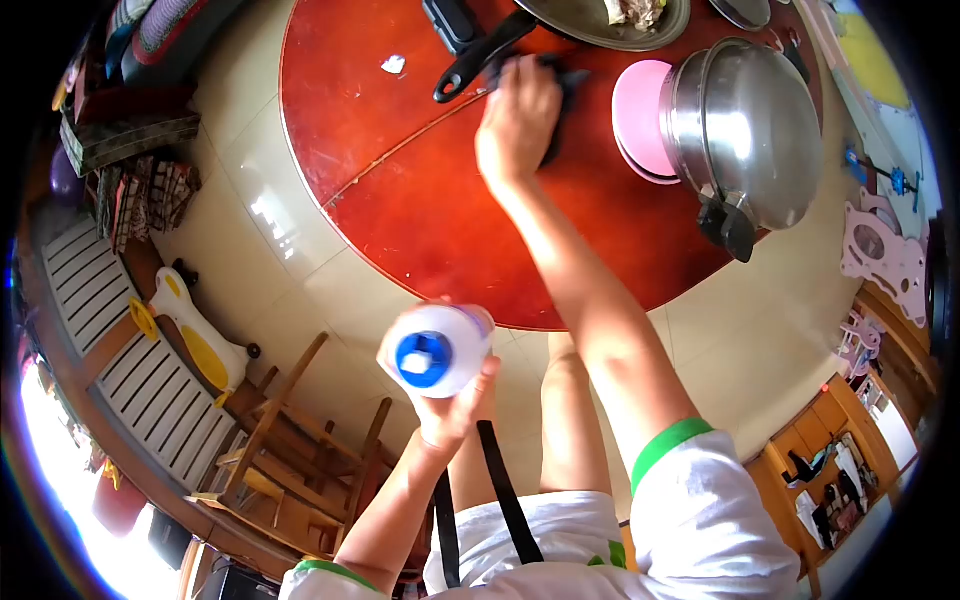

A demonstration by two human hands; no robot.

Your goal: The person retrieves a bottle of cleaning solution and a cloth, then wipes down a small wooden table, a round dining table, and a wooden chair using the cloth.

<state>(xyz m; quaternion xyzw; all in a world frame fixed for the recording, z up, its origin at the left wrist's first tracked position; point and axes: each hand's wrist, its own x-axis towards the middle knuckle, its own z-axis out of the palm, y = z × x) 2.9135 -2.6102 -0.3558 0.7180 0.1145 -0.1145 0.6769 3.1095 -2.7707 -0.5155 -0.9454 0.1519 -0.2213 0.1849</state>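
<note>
Right arm (592,290) outstretched, left hand (447,412) curled

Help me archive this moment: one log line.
left hand: holds white blue-capped bottle | right hand: on blurred dark cloth-like item | surface: round red table

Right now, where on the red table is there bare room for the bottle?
Widest: the near stretch of table, between seam, near rim and right forearm. Another lies right of that forearm, short of the pot and pink item. Crowded: far side, around pan and right hand.
</note>
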